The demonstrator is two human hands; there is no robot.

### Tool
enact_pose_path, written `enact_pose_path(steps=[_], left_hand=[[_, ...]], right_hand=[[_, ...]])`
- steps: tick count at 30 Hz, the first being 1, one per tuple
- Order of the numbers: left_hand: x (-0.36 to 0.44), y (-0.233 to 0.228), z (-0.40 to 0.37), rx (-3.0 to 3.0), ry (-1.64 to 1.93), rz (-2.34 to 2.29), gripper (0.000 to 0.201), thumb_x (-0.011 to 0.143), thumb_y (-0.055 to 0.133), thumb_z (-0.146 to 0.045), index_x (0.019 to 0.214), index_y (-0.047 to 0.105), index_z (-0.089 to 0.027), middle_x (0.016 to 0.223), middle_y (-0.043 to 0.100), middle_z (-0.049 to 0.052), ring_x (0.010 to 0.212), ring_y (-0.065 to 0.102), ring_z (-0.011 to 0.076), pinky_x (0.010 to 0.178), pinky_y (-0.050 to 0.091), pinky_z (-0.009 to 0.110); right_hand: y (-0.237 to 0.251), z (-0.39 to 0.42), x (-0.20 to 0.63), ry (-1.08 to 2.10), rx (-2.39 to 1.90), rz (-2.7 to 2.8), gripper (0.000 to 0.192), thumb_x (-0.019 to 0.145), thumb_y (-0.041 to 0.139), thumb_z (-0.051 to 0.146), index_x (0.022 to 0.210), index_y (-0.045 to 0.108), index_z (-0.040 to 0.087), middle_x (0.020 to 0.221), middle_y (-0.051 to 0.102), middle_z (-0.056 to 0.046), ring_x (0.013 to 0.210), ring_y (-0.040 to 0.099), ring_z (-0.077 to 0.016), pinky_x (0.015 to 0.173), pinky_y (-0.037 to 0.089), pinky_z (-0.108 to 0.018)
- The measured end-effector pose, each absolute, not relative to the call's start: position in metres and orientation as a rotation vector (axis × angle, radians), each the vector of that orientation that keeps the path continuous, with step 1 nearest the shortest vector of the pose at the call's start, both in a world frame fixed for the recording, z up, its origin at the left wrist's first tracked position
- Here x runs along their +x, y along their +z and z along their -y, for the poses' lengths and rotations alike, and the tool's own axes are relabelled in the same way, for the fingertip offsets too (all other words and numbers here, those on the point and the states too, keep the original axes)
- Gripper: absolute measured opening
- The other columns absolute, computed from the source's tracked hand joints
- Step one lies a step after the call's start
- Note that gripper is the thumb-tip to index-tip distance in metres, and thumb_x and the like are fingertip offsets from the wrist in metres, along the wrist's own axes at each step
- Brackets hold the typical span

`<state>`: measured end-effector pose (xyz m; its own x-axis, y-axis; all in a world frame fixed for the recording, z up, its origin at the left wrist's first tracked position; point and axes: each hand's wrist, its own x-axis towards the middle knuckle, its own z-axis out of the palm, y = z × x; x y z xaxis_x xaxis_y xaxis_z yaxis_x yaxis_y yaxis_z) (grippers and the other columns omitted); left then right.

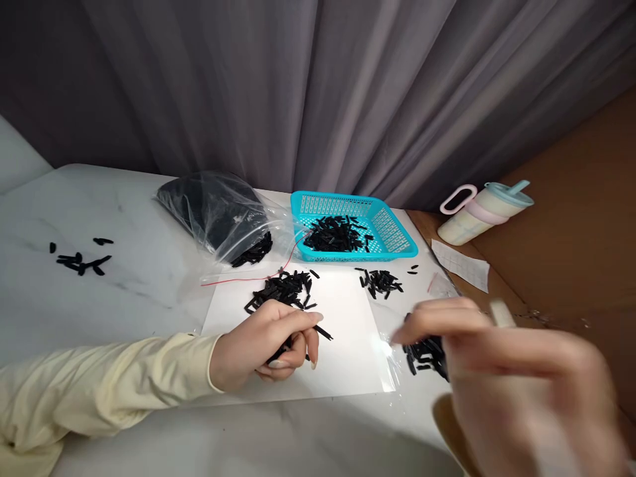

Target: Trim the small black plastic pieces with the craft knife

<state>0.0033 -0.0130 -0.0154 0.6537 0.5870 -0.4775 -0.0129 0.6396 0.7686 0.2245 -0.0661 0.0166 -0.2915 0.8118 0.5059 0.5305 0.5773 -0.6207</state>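
passing the turquoise basket (395,232) and plastic bag (218,209), we see left hand (265,344) clutching black pieces (283,291); right hand (501,371) blurred, grip unclear.

We wore the single camera on our head; it looked forward and down over the surface (124,218), close above our hands, toward the curtain (318,86) behind.
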Motion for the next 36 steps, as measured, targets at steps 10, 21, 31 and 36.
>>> enact_pose_path(steps=[10, 21, 31, 36], left_hand=[[0.007, -0.027, 0.02, 0.873, 0.391, -0.815, 0.042, 0.083, 0.047, -0.037, 0.05, 0.054, -0.011, 0.031, 0.031, -0.007, 0.026, 0.02, 0.0035, 0.03, 0.015, 0.017], [0.008, -0.035, 0.024, 0.9, 0.371, -0.822, 0.047, 0.084, 0.043, -0.036, 0.044, 0.052, -0.013, 0.028, 0.032, -0.005, 0.026, 0.021, 0.0048, 0.031, 0.017, 0.019], [0.008, -0.036, 0.024, 1.04, 0.337, -0.81, 0.05, 0.087, 0.039, -0.04, 0.045, 0.051, -0.014, 0.029, 0.032, -0.006, 0.028, 0.024, 0.0057, 0.036, 0.024, 0.021], [0.007, -0.037, 0.024, 1.255, 0.404, -0.817, 0.05, 0.09, 0.035, -0.043, 0.053, 0.051, -0.015, 0.034, 0.035, -0.007, 0.035, 0.029, 0.006, 0.046, 0.033, 0.021]], right_hand=[[-0.056, 0.055, 0.187, 0.764, -0.873, 2.038, 0.026, 0.087, 0.041, 0.004, 0.081, 0.026, 0.024, 0.08, 0.05, -0.002, 0.065, 0.047, -0.0138, 0.058, 0.038, -0.027], [-0.061, 0.053, 0.187, 0.427, -0.785, 2.186, 0.023, 0.089, 0.037, 0.003, 0.081, 0.029, 0.023, 0.073, 0.054, -0.002, 0.059, 0.04, -0.0144, 0.053, 0.037, -0.029], [-0.067, 0.056, 0.187, 0.549, -0.732, 2.044, 0.024, 0.091, 0.036, 0.003, 0.081, 0.031, 0.023, 0.075, 0.056, -0.003, 0.061, 0.041, -0.0145, 0.055, 0.037, -0.03], [-0.068, 0.057, 0.187, 0.595, -0.733, 1.973, 0.026, 0.09, 0.037, 0.003, 0.077, 0.029, 0.023, 0.075, 0.056, -0.003, 0.058, 0.04, -0.0141, 0.055, 0.036, -0.03]])
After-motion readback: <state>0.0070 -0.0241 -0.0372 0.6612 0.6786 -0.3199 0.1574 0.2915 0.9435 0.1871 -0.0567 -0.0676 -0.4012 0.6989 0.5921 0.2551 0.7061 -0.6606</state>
